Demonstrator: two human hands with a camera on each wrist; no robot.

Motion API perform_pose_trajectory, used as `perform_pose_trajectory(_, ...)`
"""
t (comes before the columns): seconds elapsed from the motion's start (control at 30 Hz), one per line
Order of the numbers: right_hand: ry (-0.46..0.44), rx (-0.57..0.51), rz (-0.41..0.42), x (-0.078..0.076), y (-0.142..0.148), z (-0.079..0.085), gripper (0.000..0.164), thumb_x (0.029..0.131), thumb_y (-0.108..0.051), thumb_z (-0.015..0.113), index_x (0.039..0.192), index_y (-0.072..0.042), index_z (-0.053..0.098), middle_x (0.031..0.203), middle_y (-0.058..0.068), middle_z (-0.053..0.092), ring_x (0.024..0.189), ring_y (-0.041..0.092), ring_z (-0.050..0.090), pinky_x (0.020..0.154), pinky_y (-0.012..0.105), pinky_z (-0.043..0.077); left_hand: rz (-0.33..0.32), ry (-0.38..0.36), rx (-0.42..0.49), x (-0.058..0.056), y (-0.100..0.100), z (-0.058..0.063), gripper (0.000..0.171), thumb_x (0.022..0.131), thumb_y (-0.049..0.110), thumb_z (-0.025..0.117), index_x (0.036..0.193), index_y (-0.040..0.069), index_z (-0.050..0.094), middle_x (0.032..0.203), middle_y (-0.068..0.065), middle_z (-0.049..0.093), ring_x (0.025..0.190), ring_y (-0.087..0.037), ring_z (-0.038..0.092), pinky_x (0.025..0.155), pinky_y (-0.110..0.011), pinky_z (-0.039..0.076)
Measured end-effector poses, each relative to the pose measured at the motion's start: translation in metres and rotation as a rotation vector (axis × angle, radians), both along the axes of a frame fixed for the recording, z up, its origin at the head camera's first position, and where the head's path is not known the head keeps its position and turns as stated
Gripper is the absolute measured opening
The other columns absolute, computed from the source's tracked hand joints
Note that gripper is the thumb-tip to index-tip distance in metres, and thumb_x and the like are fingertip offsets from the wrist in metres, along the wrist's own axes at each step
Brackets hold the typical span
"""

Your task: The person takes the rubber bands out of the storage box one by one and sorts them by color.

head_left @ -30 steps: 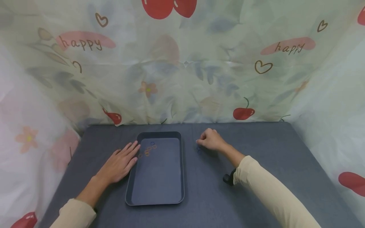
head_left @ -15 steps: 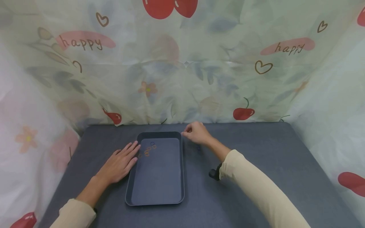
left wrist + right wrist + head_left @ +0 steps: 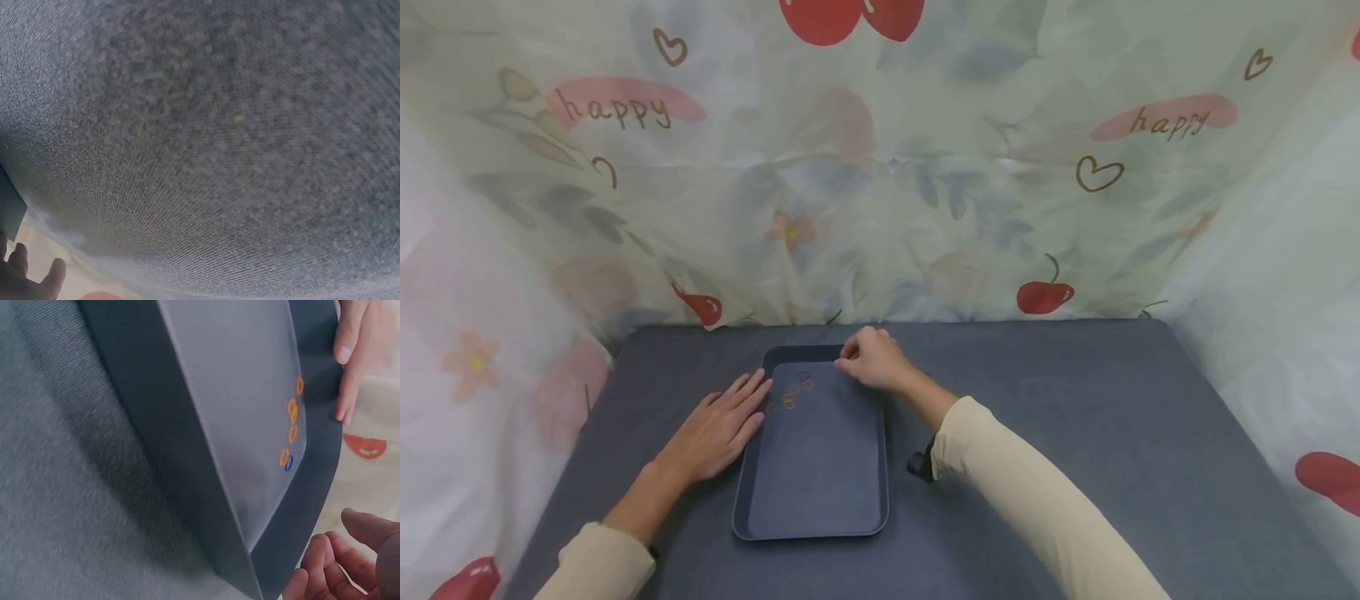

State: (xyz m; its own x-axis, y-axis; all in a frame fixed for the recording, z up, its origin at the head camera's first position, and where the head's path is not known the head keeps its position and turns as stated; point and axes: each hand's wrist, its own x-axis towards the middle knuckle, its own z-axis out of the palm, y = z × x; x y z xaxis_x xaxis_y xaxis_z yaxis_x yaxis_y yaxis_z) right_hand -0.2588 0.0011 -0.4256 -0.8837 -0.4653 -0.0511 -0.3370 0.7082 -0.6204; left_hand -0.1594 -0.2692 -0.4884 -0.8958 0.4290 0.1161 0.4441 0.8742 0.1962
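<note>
A dark rectangular tray point(image 3: 810, 536) lies on the cloth. Several thin orange rubber bands point(image 3: 788, 402) and one blue rubber band point(image 3: 290, 464) rest inside, towards its far left. My left hand point(image 3: 718, 427) lies flat with straight fingers, fingertips on the tray's left rim. My right hand point(image 3: 874, 358) is above the tray's far right corner, thumb and fingers drawn together in a pinch. It has come from the blue bands on the cloth; the small band between its fingertips is hidden. In the right wrist view, curled fingers point(image 3: 319, 556) show beside the tray's corner.
Dark grey cloth point(image 3: 1060, 433) covers the table around the tray. A printed curtain point(image 3: 970, 208) hangs behind the table and at both sides. A small black device point(image 3: 921, 467) sits at the right wrist. The left wrist view shows mostly cloth.
My right hand has lifted from the blue bands on the cloth and moved left, over the tray's right rim, still pinched. The left hand and tray stay put.
</note>
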Motion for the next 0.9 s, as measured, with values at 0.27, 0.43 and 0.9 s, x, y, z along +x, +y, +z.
perform_pose_trajectory(0.27,-0.023,-0.02,-0.022,0.001,-0.015,-0.011,0.015,0.09,-0.017,0.072,0.099,-0.006,0.076,0.088,0.0,0.071,0.076,0.011,0.064,0.069,0.028,0.051,0.011,0.002,-0.016,-0.001,0.0,-0.002,0.054,0.103,0.029,0.047,0.151,0.008,0.036,0.157,-0.011,0.028,0.142,-0.032,0.028,0.103,-0.057,0.032)
perform_pose_trajectory(0.43,-0.028,-0.01,-0.025,0.002,-0.026,-0.016,0.018,0.09,-0.017,0.073,0.103,-0.005,0.076,0.09,0.0,0.071,0.078,0.012,0.064,0.071,0.028,0.051,0.016,-0.004,-0.014,-0.001,-0.001,-0.002,0.054,0.103,0.029,0.048,0.152,0.008,0.036,0.157,-0.011,0.028,0.142,-0.032,0.029,0.103,-0.057,0.032)
perform_pose_trajectory(0.9,-0.007,0.047,-0.042,0.005,-0.045,-0.034,0.013,0.085,-0.019,0.077,0.097,-0.013,0.078,0.083,-0.008,0.07,0.076,0.009,0.063,0.072,0.03,0.05,0.012,-0.003,-0.004,-0.002,-0.001,-0.003,0.054,0.103,0.03,0.047,0.152,0.009,0.036,0.158,-0.01,0.027,0.142,-0.031,0.028,0.103,-0.057,0.032)
